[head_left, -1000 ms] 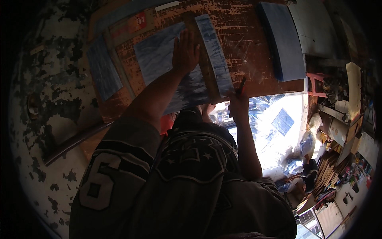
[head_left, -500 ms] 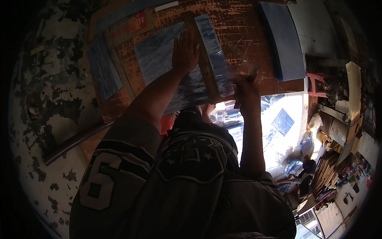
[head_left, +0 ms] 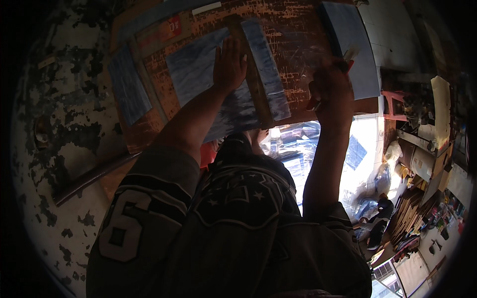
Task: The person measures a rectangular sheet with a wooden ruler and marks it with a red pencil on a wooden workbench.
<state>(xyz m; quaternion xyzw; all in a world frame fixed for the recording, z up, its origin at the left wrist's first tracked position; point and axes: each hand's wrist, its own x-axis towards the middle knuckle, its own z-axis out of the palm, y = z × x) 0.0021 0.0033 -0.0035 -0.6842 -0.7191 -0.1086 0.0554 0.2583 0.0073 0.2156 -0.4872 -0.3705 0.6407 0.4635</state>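
My left hand [head_left: 230,67] lies flat with fingers stretched out on a blue-and-white patterned sheet [head_left: 191,62], close beside a brown straight strip [head_left: 252,74]. The strip lies across the sheet, and a narrower blue part [head_left: 266,67] shows on its right side. My right hand [head_left: 332,92] is raised at the right of the sheet, closed round a slim tool with a red end [head_left: 349,66]. Blur and shadow hide the tool's exact kind.
The worn brown board [head_left: 298,64] carries a thick blue stack [head_left: 358,74] at right and another blue piece [head_left: 129,84] at left. A white bar [head_left: 206,8] lies at the far edge. Beyond the board's near-right edge, shiny plastic and a blue square [head_left: 355,153] lie on the bright floor.
My right hand has moved right and slightly up with the tool, away from the sheet's right edge. My left hand stays pressed on the sheet, almost unmoved.
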